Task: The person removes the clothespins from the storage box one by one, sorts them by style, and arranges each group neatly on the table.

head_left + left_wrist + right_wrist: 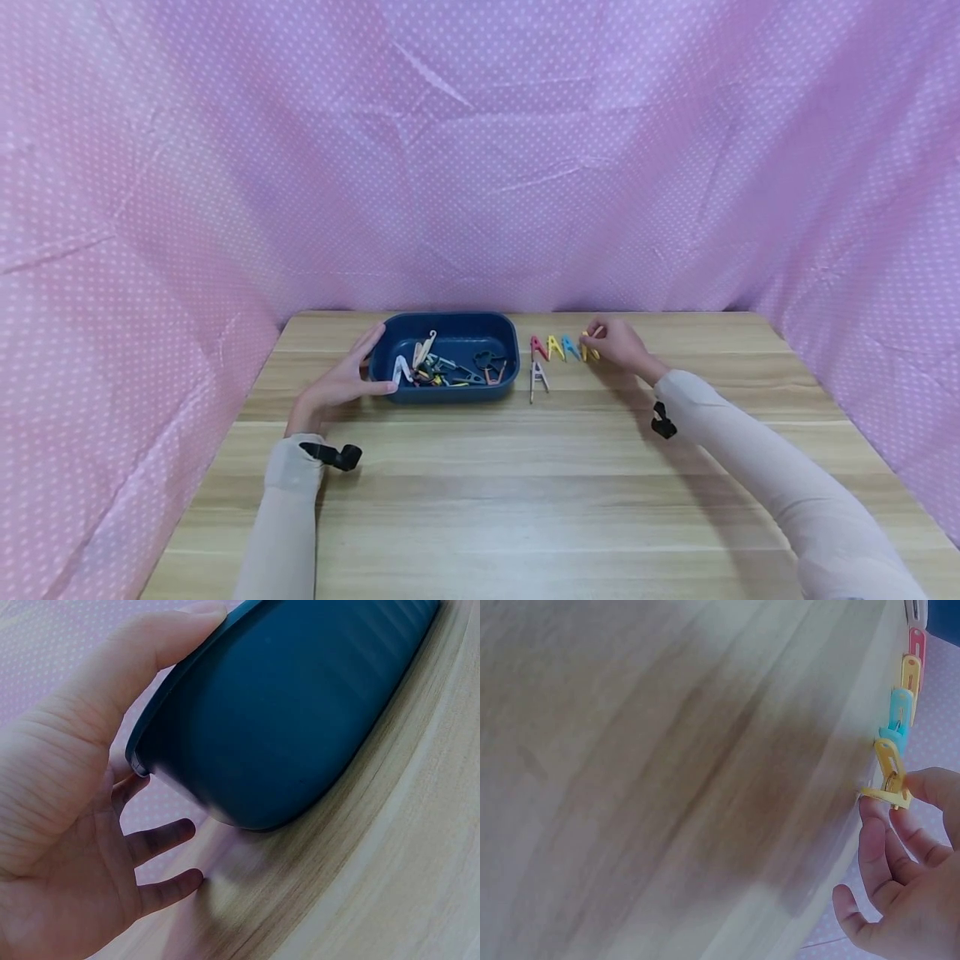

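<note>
At the far right end of a row of clothespins, my right hand (617, 343) pinches a yellow clothespin (889, 761) between thumb and fingers, close over the table. To its left stand a blue clothespin (571, 347), another yellow clothespin (555, 347) and a red clothespin (537, 347), legs spread. A pale clothespin (538, 377) lies in front of the red one. My left hand (347, 380) grips the left end of a dark blue basin (277, 720), thumb over the near rim, with other fingers spread beside its wall.
Inside the basin lie a white folded clip (402, 369), a cream hook-shaped clip (426, 346), a dark green clip (487, 361) and several mixed clips. Pink dotted cloth (480, 208) hangs behind the wooden table (480, 492) and along its sides.
</note>
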Tool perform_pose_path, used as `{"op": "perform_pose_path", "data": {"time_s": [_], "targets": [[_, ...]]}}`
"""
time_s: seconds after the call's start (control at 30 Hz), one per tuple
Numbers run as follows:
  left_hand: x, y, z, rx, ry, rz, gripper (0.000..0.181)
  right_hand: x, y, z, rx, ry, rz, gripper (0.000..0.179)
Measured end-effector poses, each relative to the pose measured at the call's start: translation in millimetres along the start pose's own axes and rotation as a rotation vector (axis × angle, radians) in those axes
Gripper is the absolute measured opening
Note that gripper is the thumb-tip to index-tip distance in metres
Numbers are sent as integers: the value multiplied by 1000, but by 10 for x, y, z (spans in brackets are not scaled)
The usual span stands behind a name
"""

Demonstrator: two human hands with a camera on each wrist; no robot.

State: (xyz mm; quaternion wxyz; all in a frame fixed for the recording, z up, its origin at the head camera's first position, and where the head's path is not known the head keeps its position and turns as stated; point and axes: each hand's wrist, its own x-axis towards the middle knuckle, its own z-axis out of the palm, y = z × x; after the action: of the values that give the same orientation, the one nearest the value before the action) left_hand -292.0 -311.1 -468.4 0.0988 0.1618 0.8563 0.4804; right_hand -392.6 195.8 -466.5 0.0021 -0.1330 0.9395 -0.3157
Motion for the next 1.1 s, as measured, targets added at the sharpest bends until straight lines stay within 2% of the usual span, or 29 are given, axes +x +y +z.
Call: {"op": "perform_pose_path", "data": {"time_s": [0.8, 1.1], "targets": [[-6, -8, 5, 6, 4, 10, 109, -8, -40, -20, -44, 10, 48, 23], [6, -24, -3, 6, 0, 22, 108, -36, -29, -14, -10, 33, -14, 23]]}}
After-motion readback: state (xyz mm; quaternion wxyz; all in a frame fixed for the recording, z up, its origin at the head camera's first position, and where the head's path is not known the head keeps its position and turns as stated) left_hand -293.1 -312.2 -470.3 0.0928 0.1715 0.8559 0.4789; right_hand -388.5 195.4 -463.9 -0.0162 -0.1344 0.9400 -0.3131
